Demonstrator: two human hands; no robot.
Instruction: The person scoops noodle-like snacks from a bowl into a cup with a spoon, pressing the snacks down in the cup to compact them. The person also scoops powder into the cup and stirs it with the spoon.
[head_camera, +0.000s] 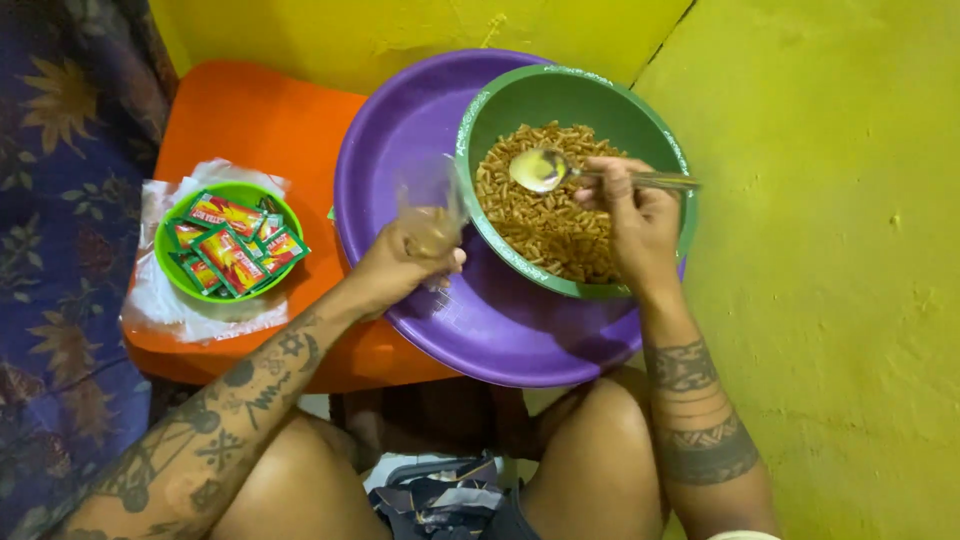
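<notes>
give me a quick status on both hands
Left hand holds clear bag. Right hand holds spoon over snack bowl. Nothing in the way.

Sachets (232, 250): small, flat, red-and-green, piled in a small green bowl (170, 275).
Clear bag (432, 215): held in left hand (400, 268).

Bare orange tabletop (270, 130) lies open at twelve o'clock of the sachet bowl (228, 243). The purple basin (420, 130) blocks three o'clock.

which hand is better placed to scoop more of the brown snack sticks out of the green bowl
Right. The right hand already holds the metal spoon over the brown snack sticks in the green plastic bowl. The left hand is busy holding a small clear plastic bag over the purple basin.
</notes>
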